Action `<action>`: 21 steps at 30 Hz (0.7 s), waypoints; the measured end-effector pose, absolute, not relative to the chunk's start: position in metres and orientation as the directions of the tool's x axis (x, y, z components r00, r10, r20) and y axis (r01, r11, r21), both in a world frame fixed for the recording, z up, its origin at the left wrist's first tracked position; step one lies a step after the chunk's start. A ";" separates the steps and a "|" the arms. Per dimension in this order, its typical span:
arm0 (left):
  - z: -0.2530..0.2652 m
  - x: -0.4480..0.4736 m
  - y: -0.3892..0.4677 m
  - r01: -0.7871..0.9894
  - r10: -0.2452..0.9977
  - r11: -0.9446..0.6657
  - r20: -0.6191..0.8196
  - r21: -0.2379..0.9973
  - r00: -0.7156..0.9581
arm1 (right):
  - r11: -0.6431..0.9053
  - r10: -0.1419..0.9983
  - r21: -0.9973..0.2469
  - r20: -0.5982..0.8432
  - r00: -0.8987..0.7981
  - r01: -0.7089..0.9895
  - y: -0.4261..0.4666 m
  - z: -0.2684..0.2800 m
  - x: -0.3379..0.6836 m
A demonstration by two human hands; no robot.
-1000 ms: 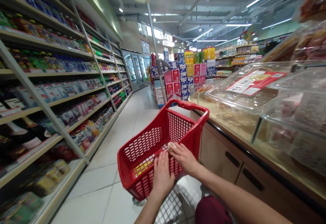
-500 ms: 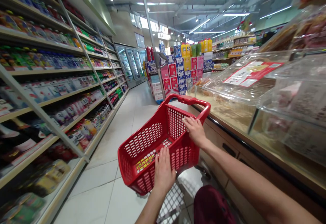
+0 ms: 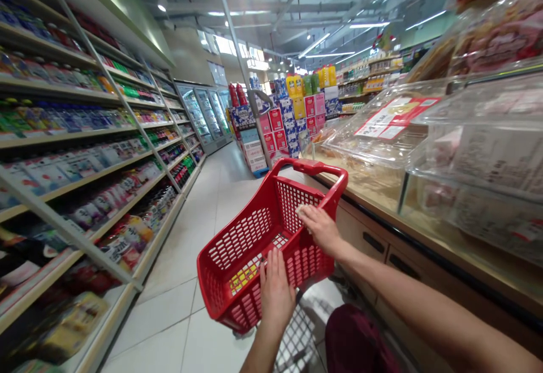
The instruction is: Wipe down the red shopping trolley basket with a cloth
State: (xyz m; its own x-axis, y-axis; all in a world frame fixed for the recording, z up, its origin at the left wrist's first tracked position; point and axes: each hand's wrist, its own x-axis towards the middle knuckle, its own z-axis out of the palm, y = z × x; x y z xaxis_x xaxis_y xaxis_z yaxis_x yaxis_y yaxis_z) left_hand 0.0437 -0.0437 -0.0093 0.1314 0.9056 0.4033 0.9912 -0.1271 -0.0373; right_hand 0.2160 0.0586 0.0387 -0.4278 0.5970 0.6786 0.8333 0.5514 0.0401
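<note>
A red plastic shopping cart point(image 3: 307, 248) with perforated walls stands in front of me, turned sideways. My left hand point(image 3: 278, 294) is closed over the near side rim, its fingers lying together across the edge. Farther right along that same rim, my right hand point(image 3: 322, 230) is hooked over the top, fingertips inside the basket. Something small and whitish shows by those fingertips, too unclear to name. The handle point(image 3: 311, 166) is at the far right end, untouched by either hand. On the basket floor lies a yellow printed panel point(image 3: 244, 277).
Shelves of drinks point(image 3: 119, 129) line the left side. A display counter point(image 3: 382, 203) with clear food packs point(image 3: 394, 118) runs along the right. Ahead, stacked boxes point(image 3: 278, 129) stand near a grey pole point(image 3: 237, 28), with glass-door fridges point(image 3: 203, 112) behind. Tiled floor point(image 3: 190, 237) lies between.
The view has moved forward slightly, so the food packs and shelves slide past. The cart has travelled along with me, both hands staying on its rim.
</note>
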 end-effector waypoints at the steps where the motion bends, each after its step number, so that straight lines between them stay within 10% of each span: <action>1: -0.010 0.044 -0.044 0.991 0.906 -0.128 0.402 -0.034 0.131 | 0.618 0.544 0.085 0.671 -0.504 0.781 0.054 0.034 0.212; 10: -0.013 0.028 -0.049 0.994 0.910 -0.093 0.411 0.053 0.063 | 0.464 0.636 -0.038 0.710 -0.303 0.885 0.063 0.037 0.225; 15: -0.012 0.025 -0.048 0.991 0.912 -0.108 0.404 0.074 0.069 | 0.697 0.509 0.088 0.638 -0.578 0.711 0.047 0.027 0.204; 21: -0.009 0.031 -0.050 0.991 0.909 -0.113 0.410 0.071 0.074 | 0.462 0.691 -0.071 0.654 -0.308 0.884 0.058 0.040 0.211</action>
